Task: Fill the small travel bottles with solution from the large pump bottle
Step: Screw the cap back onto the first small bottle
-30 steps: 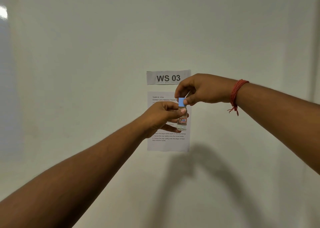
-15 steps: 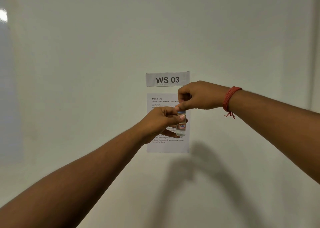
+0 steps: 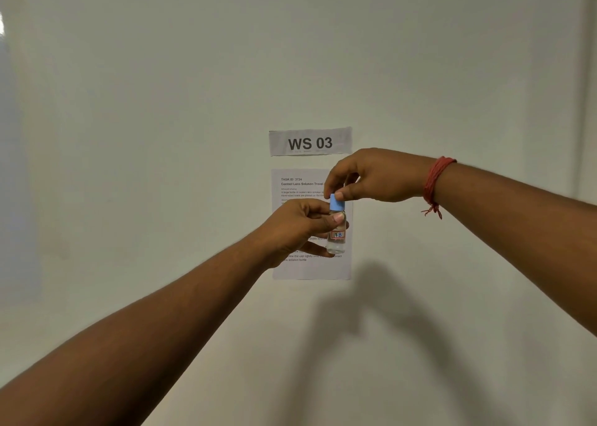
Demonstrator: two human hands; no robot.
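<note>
Held up in front of the wall is a small clear travel bottle [image 3: 337,236] with a red-bordered label. My left hand [image 3: 298,225] grips its body, thumb across the neck. A light blue cap [image 3: 336,203] sits on top of the bottle, and my right hand [image 3: 374,177] pinches that cap from above with thumb and fingers. A red thread band circles my right wrist. The large pump bottle is not in view.
A plain pale wall fills the view. A paper sign reading WS 03 [image 3: 310,142] is taped to it, with a printed task sheet [image 3: 300,186] below, partly hidden by my hands. The shadow of my arms falls on the wall lower right.
My right hand dropped over the cap and hid it half a second ago; now the fingers have shifted and the blue cap shows again. The bottle stays in my left hand.
</note>
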